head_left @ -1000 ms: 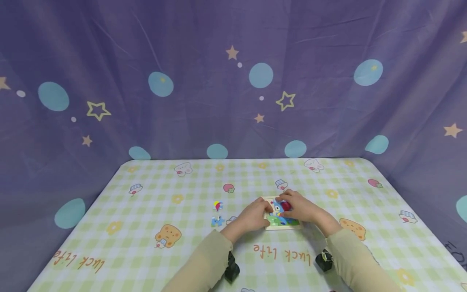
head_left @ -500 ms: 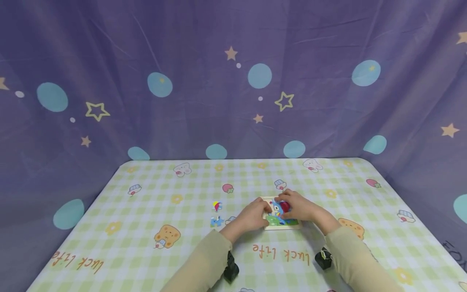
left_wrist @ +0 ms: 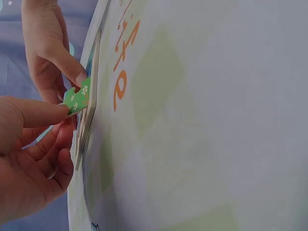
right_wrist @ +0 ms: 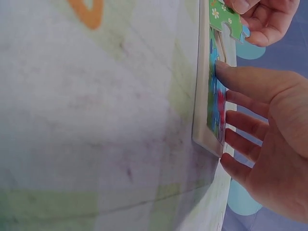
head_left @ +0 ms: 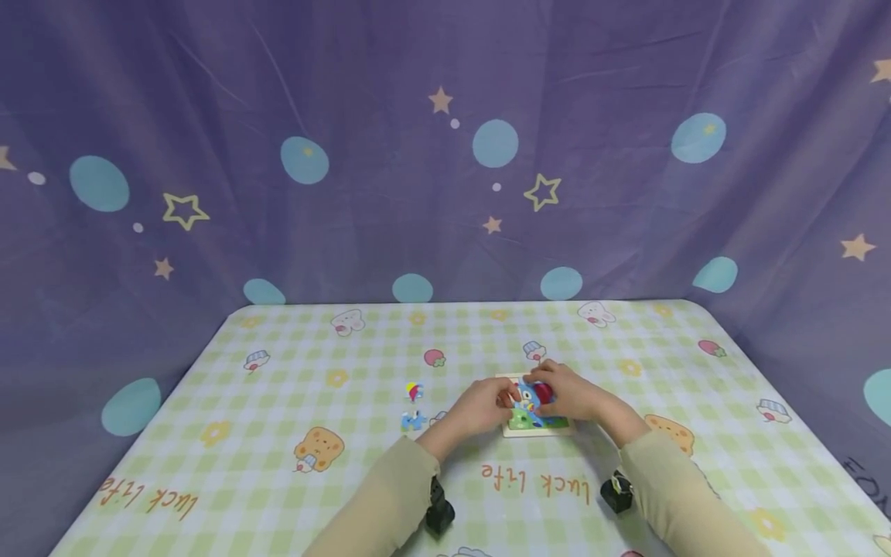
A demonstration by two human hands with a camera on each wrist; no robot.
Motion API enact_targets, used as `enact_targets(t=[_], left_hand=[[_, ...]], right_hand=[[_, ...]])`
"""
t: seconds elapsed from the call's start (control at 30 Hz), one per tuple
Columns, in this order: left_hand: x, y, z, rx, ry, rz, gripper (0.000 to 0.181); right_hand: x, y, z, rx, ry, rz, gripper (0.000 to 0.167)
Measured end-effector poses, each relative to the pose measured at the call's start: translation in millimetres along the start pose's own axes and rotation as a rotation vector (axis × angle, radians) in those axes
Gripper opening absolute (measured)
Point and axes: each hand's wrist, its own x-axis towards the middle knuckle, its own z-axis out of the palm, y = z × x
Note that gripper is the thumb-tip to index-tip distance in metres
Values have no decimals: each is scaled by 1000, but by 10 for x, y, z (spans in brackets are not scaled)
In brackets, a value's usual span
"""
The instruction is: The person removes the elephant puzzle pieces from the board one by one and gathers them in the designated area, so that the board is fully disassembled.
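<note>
In the head view a small wooden jigsaw puzzle (head_left: pixel 536 422) with a blue cartoon animal lies in its pale frame, right of the table's middle. My left hand (head_left: pixel 480 410) is at its left end. Between thumb and fingers it pinches a green puzzle piece (left_wrist: pixel 77 100) with white flowers, tilted up from the board in both wrist views. My right hand (head_left: pixel 574 396) rests on the puzzle's right part. Its thumb (right_wrist: pixel 240 79) touches the blue picture, and its other fingers reach to the far side and frame corner. The hands hide part of the picture.
Two loose puzzle pieces lie left of the left hand: a yellow-and-red one (head_left: pixel 414 391) and a blue one (head_left: pixel 414 420). A checked cloth (head_left: pixel 278 402) with printed figures covers the table. Behind it hangs a purple curtain (head_left: pixel 362 232).
My left hand's fingers have drawn together at the puzzle's left end and shifted slightly. My right hand stays in place on the board.
</note>
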Motion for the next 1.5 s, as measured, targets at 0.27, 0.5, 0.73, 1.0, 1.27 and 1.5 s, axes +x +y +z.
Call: enact_targets(t=[0.27, 0.5, 0.73, 1.0, 1.27, 1.5], left_hand=[[-52, 9, -1, -28, 25, 17, 17], [-84, -25, -43, -38, 63, 34, 16], [-145, -142, -95, -46, 68, 38, 14], [-272, -287, -194, -46, 59, 17, 13], [-457, -361, -340, -36, 51, 14, 11], [-595, -526, -448, -41, 48, 6, 10]], right_hand=[[0, -6, 13, 11, -17, 9, 52], [0, 6, 8, 16, -5, -3, 52], [11, 18, 22, 9, -11, 9, 54], [15, 19, 25, 4, -15, 43, 54], [8, 13, 13, 13, -21, 32, 55], [2, 11, 4, 15, -26, 34, 55]])
